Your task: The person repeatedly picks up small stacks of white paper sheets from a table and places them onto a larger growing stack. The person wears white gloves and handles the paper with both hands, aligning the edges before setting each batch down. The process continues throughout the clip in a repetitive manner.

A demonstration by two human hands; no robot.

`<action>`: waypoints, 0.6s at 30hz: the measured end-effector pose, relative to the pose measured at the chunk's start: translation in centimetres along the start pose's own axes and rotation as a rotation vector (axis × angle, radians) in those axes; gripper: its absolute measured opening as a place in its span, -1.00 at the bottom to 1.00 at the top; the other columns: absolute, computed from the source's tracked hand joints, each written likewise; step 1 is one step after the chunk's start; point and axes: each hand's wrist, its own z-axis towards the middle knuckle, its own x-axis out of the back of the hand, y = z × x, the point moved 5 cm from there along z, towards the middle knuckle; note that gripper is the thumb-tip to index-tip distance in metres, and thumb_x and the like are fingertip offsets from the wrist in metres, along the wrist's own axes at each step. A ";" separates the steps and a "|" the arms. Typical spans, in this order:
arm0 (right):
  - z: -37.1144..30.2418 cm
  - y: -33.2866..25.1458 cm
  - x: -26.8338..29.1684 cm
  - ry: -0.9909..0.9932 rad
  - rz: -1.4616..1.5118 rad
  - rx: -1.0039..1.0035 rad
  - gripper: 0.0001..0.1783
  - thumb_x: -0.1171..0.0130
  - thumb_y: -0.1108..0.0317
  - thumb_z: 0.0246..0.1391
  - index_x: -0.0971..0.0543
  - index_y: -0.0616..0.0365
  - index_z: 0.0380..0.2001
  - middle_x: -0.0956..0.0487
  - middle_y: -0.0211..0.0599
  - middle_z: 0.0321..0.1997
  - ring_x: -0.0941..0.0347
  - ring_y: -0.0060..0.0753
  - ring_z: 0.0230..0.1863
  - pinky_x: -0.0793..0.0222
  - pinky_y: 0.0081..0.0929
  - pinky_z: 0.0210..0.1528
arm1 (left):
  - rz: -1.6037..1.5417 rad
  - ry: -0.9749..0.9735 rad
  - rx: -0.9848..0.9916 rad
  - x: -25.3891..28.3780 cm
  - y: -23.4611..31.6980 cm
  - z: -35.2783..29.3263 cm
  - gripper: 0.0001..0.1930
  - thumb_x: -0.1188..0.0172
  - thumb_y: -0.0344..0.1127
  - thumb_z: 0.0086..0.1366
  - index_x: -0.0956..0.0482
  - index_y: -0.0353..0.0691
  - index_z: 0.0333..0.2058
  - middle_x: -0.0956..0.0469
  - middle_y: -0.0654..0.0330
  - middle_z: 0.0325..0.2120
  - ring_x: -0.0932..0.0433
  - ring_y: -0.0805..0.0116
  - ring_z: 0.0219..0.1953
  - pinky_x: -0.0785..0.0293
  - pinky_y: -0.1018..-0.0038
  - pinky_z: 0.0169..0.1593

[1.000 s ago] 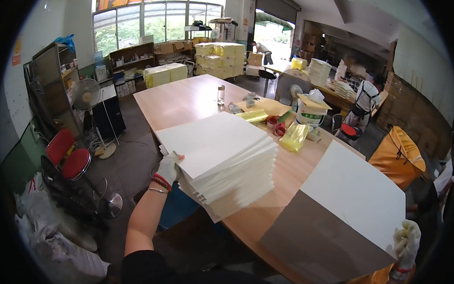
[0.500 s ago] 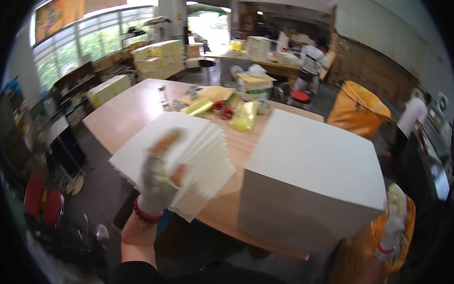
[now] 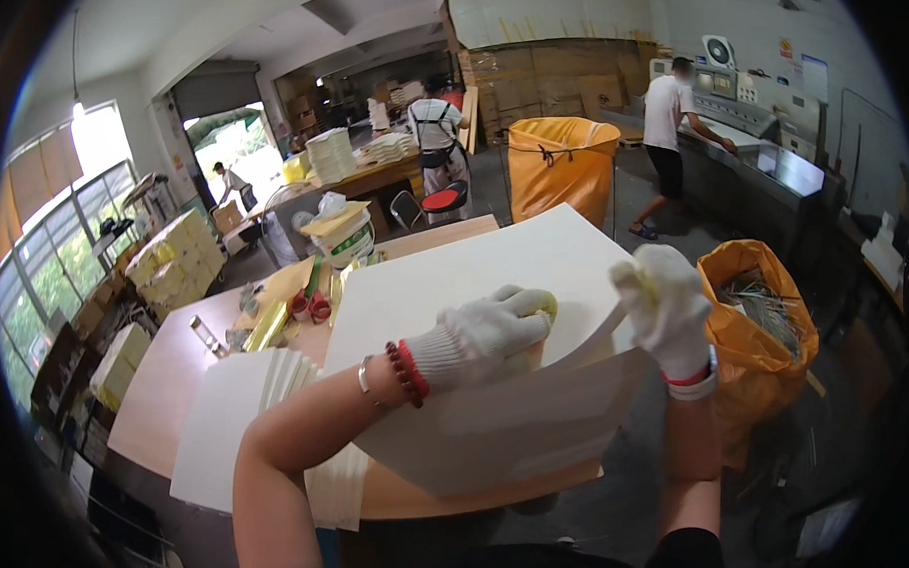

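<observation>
A tall stack of white paper sheets point(image 3: 444, 284) stands on the wooden table in front of me. My left hand point(image 3: 493, 330), in a white knit glove, rests on top of the stack, fingers stretched to the right and holding nothing. At the stack's right corner my gloved right hand point(image 3: 664, 301) is closed on the edge of some top sheets point(image 3: 593, 344), which bend upward there. How many sheets it grips cannot be made out. Left of the stack lies a lower, fanned pile of white sheets point(image 3: 225, 416), partly behind my left forearm.
Scissors with red handles point(image 3: 312, 307), yellow film point(image 3: 268, 328) and a white bucket point(image 3: 344, 238) occupy the table's far side. Orange bags point(image 3: 559, 167) stand beyond and to the right, one holding paper strips point(image 3: 769, 305). One person point(image 3: 670, 126) works at a machine; others are farther back.
My view has turned right. My left hand has left the fanned pile for the top of the tall stack. My right hand has come up from the lower right and grips its corner sheets.
</observation>
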 end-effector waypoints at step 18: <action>0.1 1.5 -1.8 0.065 0.452 -0.524 -0.64 -0.02 0.40 0.12 -0.28 0.28 -0.72 -0.20 -0.17 -0.75 -0.19 -0.17 -0.68 -0.07 -0.28 -0.57 | -0.264 -0.048 0.333 1.6 -0.9 0.2 -0.64 -0.40 -0.16 0.11 -0.50 -0.26 -0.26 -0.52 0.16 -0.45 -0.50 0.36 -0.41 -0.42 0.47 -0.29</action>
